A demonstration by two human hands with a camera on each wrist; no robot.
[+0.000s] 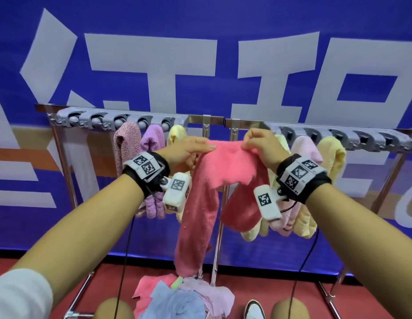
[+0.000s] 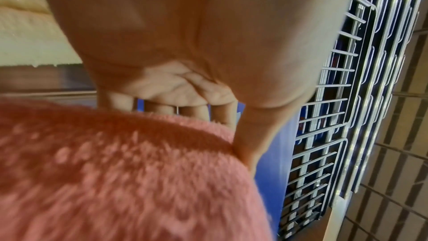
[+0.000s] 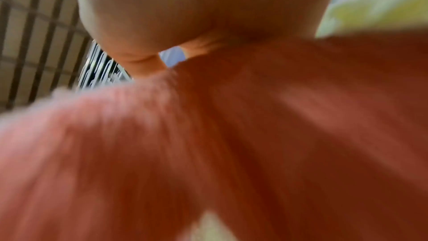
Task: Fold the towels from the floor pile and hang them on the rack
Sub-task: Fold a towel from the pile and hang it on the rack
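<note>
Rack [image 1: 214,120]: towels hang from its grey clips, mottled pink, purple and yellow at left, yellow and pale pink at right.
Floor pile [image 1: 177,295]: pink, blue and lilac towels, near the rack's foot.
Pink towel [image 1: 223,166]: fuzzy, coral pink, held up in front of the rack's middle, two ends drooping.
Left hand [image 1: 186,150]: grips the towel's top edge, thumb on top.
Right hand [image 1: 260,143]: pinches the top edge.
Left wrist view only: wire grating [image 2: 329,116] at right.
Right wrist view: blurred pink cloth.

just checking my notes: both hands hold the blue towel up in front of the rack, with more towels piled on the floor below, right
Not quite: the towel held by the left hand and right hand is pink, not blue, as the head view shows. It is held up before the rack, with a pile on the floor.
</note>
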